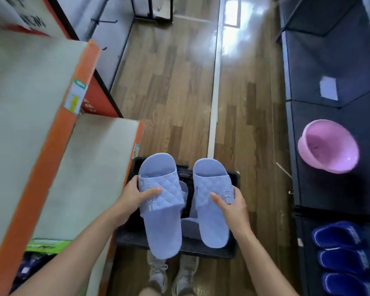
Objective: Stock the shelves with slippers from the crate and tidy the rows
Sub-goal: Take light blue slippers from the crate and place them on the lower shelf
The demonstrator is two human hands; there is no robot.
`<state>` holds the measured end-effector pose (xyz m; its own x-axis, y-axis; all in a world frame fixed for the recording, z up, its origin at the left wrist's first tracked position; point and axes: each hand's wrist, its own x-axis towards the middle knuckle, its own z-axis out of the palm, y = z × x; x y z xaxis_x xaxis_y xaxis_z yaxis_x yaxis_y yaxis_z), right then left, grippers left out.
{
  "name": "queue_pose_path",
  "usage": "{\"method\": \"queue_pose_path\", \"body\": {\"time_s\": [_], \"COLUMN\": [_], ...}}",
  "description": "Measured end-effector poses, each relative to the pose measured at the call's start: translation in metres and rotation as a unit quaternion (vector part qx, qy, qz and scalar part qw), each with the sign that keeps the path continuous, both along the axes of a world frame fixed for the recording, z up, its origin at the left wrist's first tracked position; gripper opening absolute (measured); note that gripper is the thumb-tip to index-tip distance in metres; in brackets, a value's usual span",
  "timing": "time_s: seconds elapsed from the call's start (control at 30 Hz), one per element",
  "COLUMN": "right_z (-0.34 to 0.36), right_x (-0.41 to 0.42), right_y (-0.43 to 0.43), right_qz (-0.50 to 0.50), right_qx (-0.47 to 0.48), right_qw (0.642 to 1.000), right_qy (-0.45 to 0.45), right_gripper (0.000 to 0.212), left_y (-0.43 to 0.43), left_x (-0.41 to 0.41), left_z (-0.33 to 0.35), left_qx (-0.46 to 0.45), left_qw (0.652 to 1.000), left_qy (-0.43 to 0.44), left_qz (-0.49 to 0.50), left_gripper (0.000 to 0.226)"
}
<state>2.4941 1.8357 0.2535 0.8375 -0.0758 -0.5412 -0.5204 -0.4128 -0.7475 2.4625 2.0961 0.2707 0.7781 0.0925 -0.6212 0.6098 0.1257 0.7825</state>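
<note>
I hold two light lavender slide slippers with quilted straps above a black crate (pixel 235 178) on the floor. My left hand (pixel 135 196) grips the left slipper (pixel 158 212) by its strap, thumb across the top. My right hand (pixel 231 204) grips the right slipper (pixel 209 223) the same way. More lavender slippers (pixel 187 228) lie in the crate between and under the two held ones. The shelves on my left, white boards with orange edges (pixel 88 71), show bare tops here.
Dark shelving runs along the right, carrying a pink plastic basin (pixel 327 146) and a row of dark blue slippers (pixel 342 253) lower down. A wooden-floor aisle with a pale strip stretches ahead. My grey sneakers (pixel 171 272) stand just behind the crate.
</note>
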Motion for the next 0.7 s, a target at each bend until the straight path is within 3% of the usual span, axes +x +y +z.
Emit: {"method": "queue_pose_path", "body": {"time_s": [0.1, 0.33, 0.53, 0.7], "right_z": [0.05, 0.148, 0.214, 0.254], "right_x": [0.002, 0.004, -0.002, -0.017], "right_y": [-0.001, -0.025, -0.061, -0.092], "right_qz": [-0.011, -0.011, -0.016, -0.02], "right_qx": [0.032, 0.069, 0.092, 0.09], "right_qw": [0.999, 0.992, 0.983, 0.979], "right_qy": [-0.032, -0.103, -0.156, -0.183], "right_gripper": [0.053, 0.054, 0.045, 0.052], "left_y": [-0.003, -0.024, -0.038, -0.061], "left_x": [0.0, 0.001, 0.0, 0.004], "left_z": [0.044, 0.153, 0.222, 0.258], "left_qx": [-0.001, -0.009, 0.0, 0.015], "left_qw": [1.0, 0.993, 0.984, 0.979], "left_qy": [-0.024, -0.107, -0.166, -0.189], "left_qz": [-0.002, -0.039, -0.059, -0.07], "left_gripper": [0.081, 0.048, 0.057, 0.076]}}
